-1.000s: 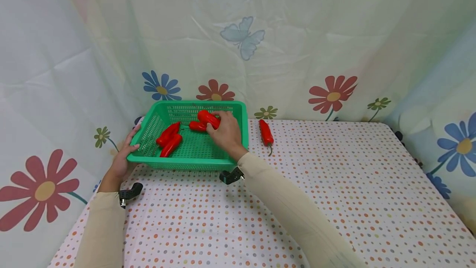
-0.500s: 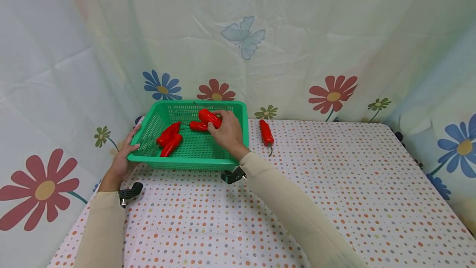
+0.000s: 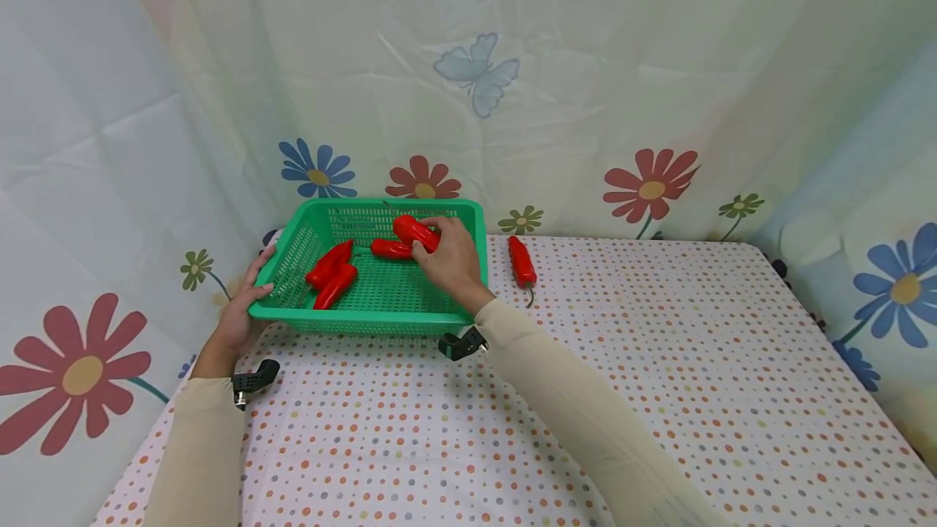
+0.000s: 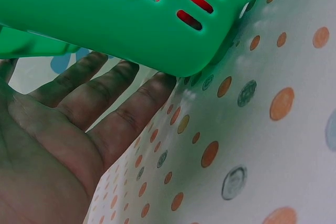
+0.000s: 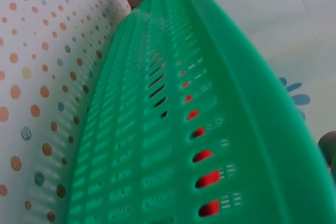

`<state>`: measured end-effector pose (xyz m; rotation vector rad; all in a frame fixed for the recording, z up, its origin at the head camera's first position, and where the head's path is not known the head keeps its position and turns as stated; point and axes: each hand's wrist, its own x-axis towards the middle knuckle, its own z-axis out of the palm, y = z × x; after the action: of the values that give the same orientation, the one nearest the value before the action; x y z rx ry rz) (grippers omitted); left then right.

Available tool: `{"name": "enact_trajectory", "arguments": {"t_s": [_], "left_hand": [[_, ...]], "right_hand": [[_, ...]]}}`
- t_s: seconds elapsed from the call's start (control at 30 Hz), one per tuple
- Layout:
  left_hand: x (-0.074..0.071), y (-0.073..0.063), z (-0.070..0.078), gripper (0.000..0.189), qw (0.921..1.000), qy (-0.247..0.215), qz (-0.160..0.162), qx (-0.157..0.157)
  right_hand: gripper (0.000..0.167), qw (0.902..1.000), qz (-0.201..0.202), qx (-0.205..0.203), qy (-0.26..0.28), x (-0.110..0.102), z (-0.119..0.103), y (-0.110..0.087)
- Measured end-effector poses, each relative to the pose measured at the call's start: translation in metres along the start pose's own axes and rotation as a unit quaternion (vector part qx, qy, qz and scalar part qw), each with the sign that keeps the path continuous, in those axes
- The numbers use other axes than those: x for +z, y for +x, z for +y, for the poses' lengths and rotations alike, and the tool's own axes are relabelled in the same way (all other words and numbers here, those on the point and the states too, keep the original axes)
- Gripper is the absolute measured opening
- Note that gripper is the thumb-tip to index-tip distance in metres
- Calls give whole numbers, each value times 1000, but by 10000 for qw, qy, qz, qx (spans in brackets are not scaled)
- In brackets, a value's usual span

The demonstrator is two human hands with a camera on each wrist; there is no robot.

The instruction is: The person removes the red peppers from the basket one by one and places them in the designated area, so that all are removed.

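Observation:
A green plastic basket (image 3: 366,322) with slotted walls stands at the back left of the table. My left hand (image 3: 240,311) holds its left rim, thumb over the edge. In the left wrist view, my left fingers (image 4: 126,114) spread fairly straight against its outer wall. Inside, my right hand (image 3: 450,257) pinches a red chili pepper (image 3: 414,231) between thumb and fingers, above another pepper (image 3: 388,249). Two more, a rear pepper (image 3: 330,263) and a front pepper (image 3: 335,287), lie at the left. The basket wall (image 5: 147,129) fills the right wrist view, hiding the pinched pepper.
One red chili pepper (image 3: 522,261) lies on the dotted tablecloth (image 3: 659,332), just right of the basket, stem toward me. A flowered curtain (image 3: 556,104) hangs close behind the table and along both sides.
My right hand has shifted very slightly right with the chili pepper between its fingers. The left hand and the other peppers keep their places; the head view moves a little.

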<state>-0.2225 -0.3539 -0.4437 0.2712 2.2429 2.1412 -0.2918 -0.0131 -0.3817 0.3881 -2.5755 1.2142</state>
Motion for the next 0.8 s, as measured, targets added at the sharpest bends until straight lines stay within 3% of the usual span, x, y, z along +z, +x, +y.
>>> {"name": "enact_trajectory", "arguments": {"t_s": [0.4, 0.8], "left_hand": [[0, 0, 2, 59, 10000, -66, -3, -67], [0, -1, 2, 58, 10000, -63, -19, -51]], "right_hand": [[42, 9998, 23, 181, -11, -8, 7, 2], [40, 9997, 257, 55, 9, -12, 8, 3]]}}
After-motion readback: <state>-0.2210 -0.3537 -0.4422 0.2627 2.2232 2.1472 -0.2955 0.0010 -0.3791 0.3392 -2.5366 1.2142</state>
